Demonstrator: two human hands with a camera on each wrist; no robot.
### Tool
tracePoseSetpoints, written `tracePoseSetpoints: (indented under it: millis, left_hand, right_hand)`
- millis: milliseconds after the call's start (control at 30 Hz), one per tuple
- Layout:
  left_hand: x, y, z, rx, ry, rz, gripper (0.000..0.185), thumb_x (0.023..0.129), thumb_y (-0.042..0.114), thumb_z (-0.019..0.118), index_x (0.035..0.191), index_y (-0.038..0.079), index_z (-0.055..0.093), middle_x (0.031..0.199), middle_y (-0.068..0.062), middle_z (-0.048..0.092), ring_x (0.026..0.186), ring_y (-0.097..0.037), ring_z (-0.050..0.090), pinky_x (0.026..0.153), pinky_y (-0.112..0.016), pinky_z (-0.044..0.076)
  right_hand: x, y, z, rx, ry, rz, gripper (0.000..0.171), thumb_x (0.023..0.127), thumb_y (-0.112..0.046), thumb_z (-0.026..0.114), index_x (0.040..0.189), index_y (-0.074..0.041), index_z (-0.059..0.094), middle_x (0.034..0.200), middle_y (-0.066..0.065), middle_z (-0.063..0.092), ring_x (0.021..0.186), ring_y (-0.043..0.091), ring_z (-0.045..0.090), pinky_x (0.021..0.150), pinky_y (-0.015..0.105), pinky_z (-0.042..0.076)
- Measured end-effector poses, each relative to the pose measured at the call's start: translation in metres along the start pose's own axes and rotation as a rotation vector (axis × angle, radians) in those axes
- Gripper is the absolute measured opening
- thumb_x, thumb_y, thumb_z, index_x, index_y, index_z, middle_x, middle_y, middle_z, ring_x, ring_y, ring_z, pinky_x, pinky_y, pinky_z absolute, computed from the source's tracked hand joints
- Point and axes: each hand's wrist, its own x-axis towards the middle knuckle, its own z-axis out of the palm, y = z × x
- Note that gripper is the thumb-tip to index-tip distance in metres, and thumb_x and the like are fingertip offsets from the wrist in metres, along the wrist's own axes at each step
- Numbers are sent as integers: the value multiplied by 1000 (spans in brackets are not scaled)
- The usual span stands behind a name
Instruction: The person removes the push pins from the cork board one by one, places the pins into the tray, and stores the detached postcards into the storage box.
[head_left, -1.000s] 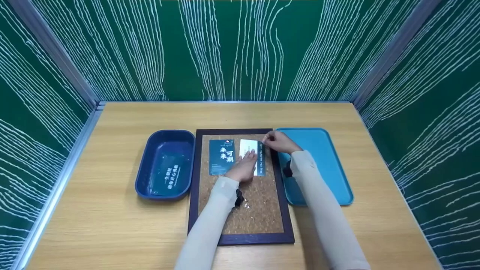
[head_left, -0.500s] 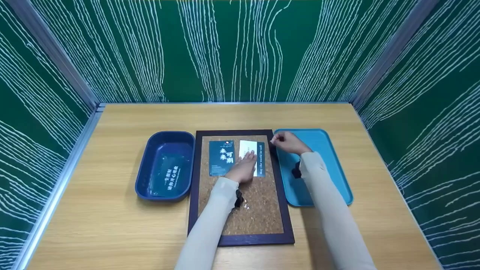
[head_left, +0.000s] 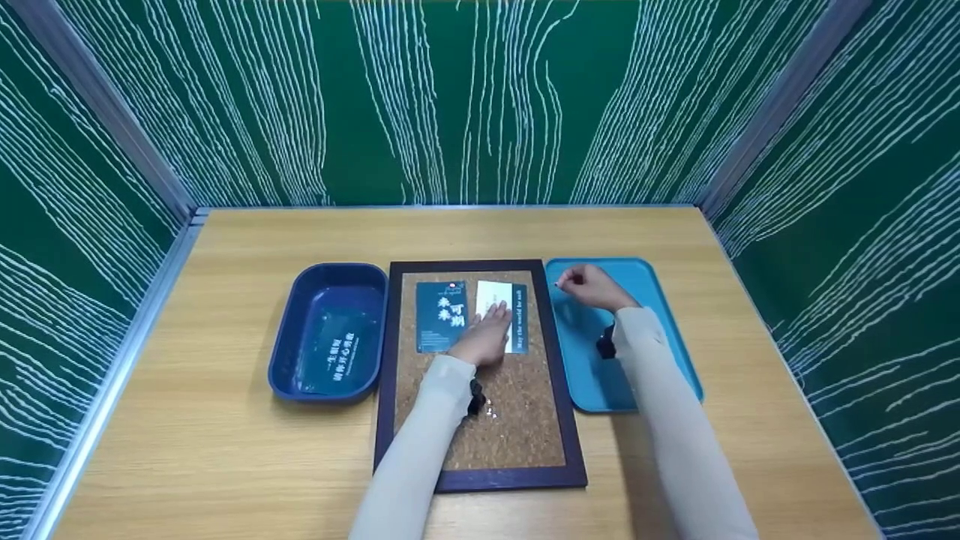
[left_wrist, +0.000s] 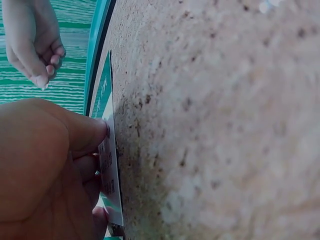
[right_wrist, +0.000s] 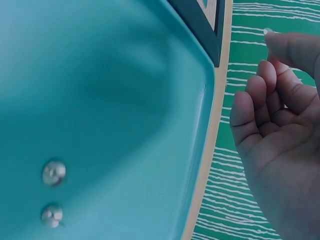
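Observation:
My left hand [head_left: 484,336] presses with extended fingers on a white-and-green card [head_left: 519,319] on the corkboard [head_left: 517,442]. The left wrist view shows its thumb on the card [left_wrist: 106,165]. A green card with white writing [head_left: 441,316] lies to the left, with a small reddish spot near its top. Over the teal tray's near-left part, my right hand [head_left: 592,286] pinches a small pale, shiny thing, apparently a thumbtack [right_wrist: 268,31], at its thumb tip; its shape is mostly hidden. Two silvery thumbtacks [right_wrist: 53,173] lie in the tray.
The teal tray [head_left: 667,360] stands right of the board's dark frame [head_left: 572,420]. At left is a blue basin [head_left: 277,367] holding a green card [head_left: 341,349]. Small shiny bits [head_left: 490,410] lie on the cork near my left wrist. Green walls surround the table.
My right hand has moved right, from the upper right corner of the white-and-green card to above the teal tray. My left hand stays on the card.

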Motion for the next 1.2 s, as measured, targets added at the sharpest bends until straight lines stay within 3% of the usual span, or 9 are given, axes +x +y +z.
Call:
tracePoseSetpoints:
  millis: [567,1200]
  left_hand:
    - [4,-2,4,48,0,4,53,105,22,33,154,9,19,163,-6,9,151,-20,5,123,-42,9]
    - [0,1,2,17,12,10,53,104,20,34,153,6,20,163,-8,10,151,-22,6,123,-42,9]
  right_hand:
    - [-15,30,-17,-46,20,-10,27,99,-21,50,108,1,64,108,19,65,84,22,54,71,27,45]
    - [-28,47,-33,-17,7,75,31,101,-26,47,114,0,60,107,15,59,88,22,50,74,28,42]
